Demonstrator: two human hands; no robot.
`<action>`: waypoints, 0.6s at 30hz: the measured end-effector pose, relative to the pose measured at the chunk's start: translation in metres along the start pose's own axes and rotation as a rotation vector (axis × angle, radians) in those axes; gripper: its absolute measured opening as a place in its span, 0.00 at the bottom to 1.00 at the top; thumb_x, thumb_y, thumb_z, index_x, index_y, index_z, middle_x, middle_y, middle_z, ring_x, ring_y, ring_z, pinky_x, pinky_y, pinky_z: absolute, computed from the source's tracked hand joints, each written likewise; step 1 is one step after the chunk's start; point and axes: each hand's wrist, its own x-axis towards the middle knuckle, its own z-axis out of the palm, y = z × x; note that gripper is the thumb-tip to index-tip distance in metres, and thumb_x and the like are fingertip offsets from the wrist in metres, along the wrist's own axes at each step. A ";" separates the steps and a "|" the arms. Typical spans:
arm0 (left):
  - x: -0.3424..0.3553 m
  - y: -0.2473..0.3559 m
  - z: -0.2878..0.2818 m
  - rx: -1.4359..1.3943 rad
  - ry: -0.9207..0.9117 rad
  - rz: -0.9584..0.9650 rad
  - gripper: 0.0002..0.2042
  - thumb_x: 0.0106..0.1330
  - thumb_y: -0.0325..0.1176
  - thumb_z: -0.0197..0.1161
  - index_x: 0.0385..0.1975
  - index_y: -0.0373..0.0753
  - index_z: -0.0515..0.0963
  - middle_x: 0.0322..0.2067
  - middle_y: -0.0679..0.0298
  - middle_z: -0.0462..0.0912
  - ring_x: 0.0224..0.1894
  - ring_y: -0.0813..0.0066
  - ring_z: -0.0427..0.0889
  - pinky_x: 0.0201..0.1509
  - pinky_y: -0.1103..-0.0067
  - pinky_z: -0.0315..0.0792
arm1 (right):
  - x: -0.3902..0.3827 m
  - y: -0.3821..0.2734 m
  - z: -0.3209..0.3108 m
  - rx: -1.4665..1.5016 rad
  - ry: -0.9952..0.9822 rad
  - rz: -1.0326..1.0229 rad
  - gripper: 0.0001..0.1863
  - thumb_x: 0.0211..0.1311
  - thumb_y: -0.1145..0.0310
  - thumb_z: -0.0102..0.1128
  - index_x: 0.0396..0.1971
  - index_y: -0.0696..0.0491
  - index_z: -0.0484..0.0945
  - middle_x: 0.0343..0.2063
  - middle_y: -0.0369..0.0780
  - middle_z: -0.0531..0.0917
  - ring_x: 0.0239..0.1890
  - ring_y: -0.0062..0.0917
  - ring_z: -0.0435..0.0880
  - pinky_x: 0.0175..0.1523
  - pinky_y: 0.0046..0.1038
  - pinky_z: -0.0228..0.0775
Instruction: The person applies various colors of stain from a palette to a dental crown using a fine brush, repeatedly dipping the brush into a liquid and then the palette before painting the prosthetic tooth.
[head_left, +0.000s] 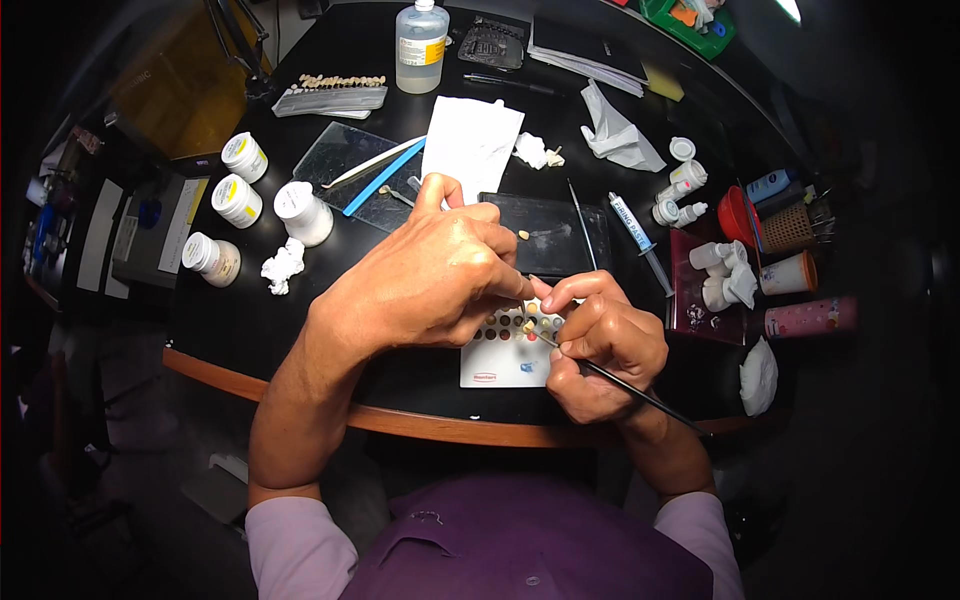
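Observation:
Over a white palette [482,362] with rows of coloured paint wells, my two hands meet fingertip to fingertip. My left hand [425,270] is closed in a pinch; a thin dark piece seems to run down from its fingertips, mostly hidden. Below those fingertips is a small yellowish tooth crown [528,326]; whether that piece carries it I cannot tell. My right hand [612,350] grips a slim black-handled brush [640,393], its tip close beside the crown. Behind the hands lies a dark slab [560,222] with another small tooth-coloured piece [523,235] on it.
White jars [303,215] and a crumpled tissue [283,267] stand left. A glass plate [345,165] bears blue-handled [385,176] and white tools. Behind are a paper towel [475,135] and clear bottle [421,50]. Right: a syringe [640,243], small bottles [690,178], red bowl [737,215].

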 end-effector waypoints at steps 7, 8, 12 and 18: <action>-0.001 -0.003 0.001 -0.033 0.023 0.010 0.11 0.58 0.31 0.79 0.40 0.53 0.96 0.26 0.75 0.82 0.35 0.75 0.78 0.54 0.66 0.58 | 0.000 0.001 -0.002 0.018 -0.010 -0.037 0.10 0.41 0.86 0.63 0.22 0.56 0.73 0.23 0.39 0.80 0.41 0.40 0.88 0.55 0.45 0.89; -0.001 -0.003 0.001 -0.030 0.026 0.010 0.11 0.58 0.31 0.79 0.40 0.53 0.96 0.26 0.75 0.82 0.35 0.75 0.78 0.54 0.66 0.58 | -0.001 0.000 -0.003 0.038 0.008 -0.053 0.10 0.42 0.86 0.63 0.23 0.56 0.73 0.24 0.39 0.81 0.42 0.40 0.88 0.56 0.47 0.89; 0.000 -0.006 0.002 -0.127 0.048 0.036 0.11 0.58 0.29 0.78 0.40 0.53 0.95 0.27 0.75 0.83 0.35 0.75 0.78 0.54 0.67 0.58 | -0.002 -0.002 -0.005 0.048 0.039 -0.087 0.11 0.43 0.86 0.63 0.26 0.56 0.74 0.25 0.39 0.81 0.42 0.41 0.88 0.57 0.50 0.90; 0.000 -0.005 0.003 -0.156 0.050 0.031 0.11 0.59 0.29 0.79 0.40 0.53 0.95 0.27 0.75 0.83 0.35 0.75 0.78 0.53 0.68 0.58 | 0.000 -0.004 -0.005 0.001 0.021 -0.091 0.12 0.43 0.87 0.64 0.26 0.56 0.74 0.25 0.39 0.81 0.43 0.40 0.88 0.57 0.50 0.90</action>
